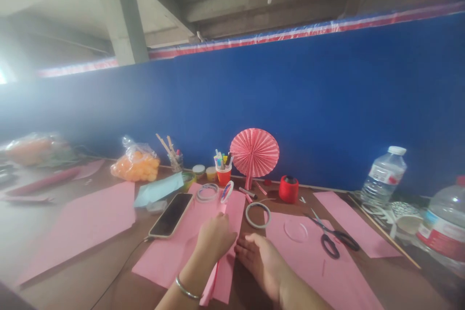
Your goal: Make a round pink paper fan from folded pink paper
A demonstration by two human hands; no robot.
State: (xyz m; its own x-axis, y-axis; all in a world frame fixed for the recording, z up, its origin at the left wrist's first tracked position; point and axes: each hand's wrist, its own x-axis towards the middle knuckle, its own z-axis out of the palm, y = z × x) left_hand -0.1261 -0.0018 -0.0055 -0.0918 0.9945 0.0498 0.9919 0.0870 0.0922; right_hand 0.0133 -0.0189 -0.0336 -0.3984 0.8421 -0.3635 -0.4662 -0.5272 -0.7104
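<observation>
My left hand [217, 236], a metal bangle at its wrist, is closed over a narrow folded strip of pink paper [208, 292]; its fingertips are hidden. Beneath the strip lies a larger pink sheet [187, 240]. My right hand [262, 260] is open on its side, fingers slightly bent and touching the paper's right edge. Just beyond my left hand a roll of tape [227, 192] stands on edge. Another tape roll [207, 193] lies flat next to it. A ring-shaped roll [257, 215] lies beyond my right hand.
A phone [171, 215] with a cable lies at left. Behind stand a pen cup [223, 174], a pink pleated paper fan [254, 152] and a red tape roll [288, 190]. Scissors [330, 240] lie on pink paper at right, near a water bottle [384, 177]. A blue partition [327, 97] closes the back.
</observation>
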